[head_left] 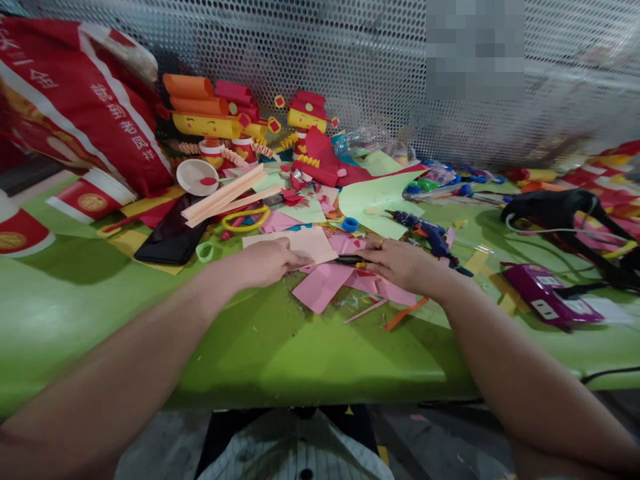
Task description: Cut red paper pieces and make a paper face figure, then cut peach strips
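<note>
My left hand (270,261) is closed on a pale peach paper sheet (315,245), its thumb and fingers at the lower edge. Just to the right, my right hand (395,263) has its fingers closed on a dark, slim object (350,259) that reaches to the sheet's right corner; its exact kind is hard to make out. Pink paper pieces (321,287) lie beneath and between both hands. Behind them are a blue tape ring (351,225), yellow-handled scissors (246,218) and folded peach strips (225,195).
A dark blue glue gun (425,233) lies beyond my right hand, a purple power strip (550,293) farther right. At left are a black phone (173,237), paper cups (91,195) and a red bag (85,100). Paper figures (306,117) stand at the back by the mesh panel (350,60).
</note>
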A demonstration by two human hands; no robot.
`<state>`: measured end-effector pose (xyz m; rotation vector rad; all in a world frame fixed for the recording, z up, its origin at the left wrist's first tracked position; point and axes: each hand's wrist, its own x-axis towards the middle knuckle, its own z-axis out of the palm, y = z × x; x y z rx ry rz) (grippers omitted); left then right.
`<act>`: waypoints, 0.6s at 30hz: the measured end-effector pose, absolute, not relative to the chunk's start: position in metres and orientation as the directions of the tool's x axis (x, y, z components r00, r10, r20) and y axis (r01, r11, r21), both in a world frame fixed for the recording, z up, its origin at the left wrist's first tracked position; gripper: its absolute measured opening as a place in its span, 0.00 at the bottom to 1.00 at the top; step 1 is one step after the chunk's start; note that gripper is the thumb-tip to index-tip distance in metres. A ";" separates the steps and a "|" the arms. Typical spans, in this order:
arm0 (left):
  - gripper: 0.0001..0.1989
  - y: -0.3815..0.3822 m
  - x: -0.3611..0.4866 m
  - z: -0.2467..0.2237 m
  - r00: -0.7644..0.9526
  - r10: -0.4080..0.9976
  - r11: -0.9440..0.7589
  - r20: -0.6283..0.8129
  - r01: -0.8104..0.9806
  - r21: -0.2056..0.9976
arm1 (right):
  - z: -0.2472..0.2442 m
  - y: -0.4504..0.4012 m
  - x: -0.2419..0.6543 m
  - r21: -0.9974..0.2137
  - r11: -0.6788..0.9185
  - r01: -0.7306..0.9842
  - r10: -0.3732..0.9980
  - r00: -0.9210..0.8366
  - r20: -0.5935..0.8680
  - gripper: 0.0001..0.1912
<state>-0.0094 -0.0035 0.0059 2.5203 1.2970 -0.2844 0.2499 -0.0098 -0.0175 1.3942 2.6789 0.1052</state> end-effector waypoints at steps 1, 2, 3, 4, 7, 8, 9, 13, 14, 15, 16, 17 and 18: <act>0.23 -0.003 -0.009 0.006 0.575 0.758 -0.551 -0.308 0.817 0.171 | -0.017 -0.010 0.248 0.130 0.576 0.807 0.817 -0.571 -0.078 0.19; 0.23 -0.003 -0.009 0.006 0.576 0.756 -0.549 -0.312 0.817 0.177 | -0.017 -0.009 0.246 0.142 0.580 0.803 0.815 -0.574 -0.082 0.19; 0.24 -0.003 -0.009 0.006 0.576 0.755 -0.548 -0.313 0.817 0.180 | -0.017 -0.009 0.245 0.151 0.585 0.797 0.811 -0.579 -0.086 0.20; 0.24 -0.003 -0.009 0.006 0.576 0.755 -0.549 -0.313 0.817 0.178 | -0.017 -0.009 0.244 0.155 0.593 0.790 0.805 -0.587 -0.085 0.20; 0.23 -0.003 -0.009 0.007 0.575 0.760 -0.558 -0.303 0.816 0.152 | -0.017 -0.010 0.246 0.149 0.626 0.766 0.778 -0.626 -0.050 0.19; 0.23 -0.003 -0.009 0.007 0.576 0.761 -0.562 -0.299 0.815 0.142 | -0.017 -0.010 0.247 0.146 0.634 0.759 0.771 -0.636 -0.040 0.19; 0.23 -0.003 -0.009 0.006 0.579 0.760 -0.566 -0.295 0.813 0.137 | -0.017 -0.010 0.249 0.144 0.641 0.754 0.765 -0.644 -0.035 0.19; 0.23 -0.003 -0.010 0.005 0.589 0.759 -0.576 -0.280 0.806 0.136 | -0.016 -0.010 0.253 0.134 0.653 0.745 0.755 -0.654 -0.042 0.19; 0.23 -0.003 -0.010 0.004 0.588 0.758 -0.575 -0.280 0.806 0.137 | -0.017 -0.010 0.253 0.129 0.653 0.746 0.755 -0.654 -0.041 0.19; 0.23 -0.003 -0.010 0.004 0.587 0.758 -0.573 -0.284 0.808 0.140 | -0.017 -0.009 0.252 0.127 0.649 0.750 0.759 -0.650 -0.037 0.19; 0.23 -0.003 -0.010 0.004 0.584 0.759 -0.568 -0.287 0.810 0.146 | -0.018 -0.009 0.251 0.127 0.643 0.756 0.764 -0.645 -0.031 0.19; 0.23 -0.004 -0.010 0.005 0.581 0.760 -0.562 -0.291 0.813 0.154 | -0.020 -0.009 0.250 0.130 0.636 0.761 0.769 -0.639 -0.023 0.19; 0.23 -0.004 -0.010 0.005 0.576 0.763 -0.554 -0.295 0.817 0.162 | -0.021 -0.009 0.248 0.133 0.630 0.765 0.773 -0.634 -0.016 0.19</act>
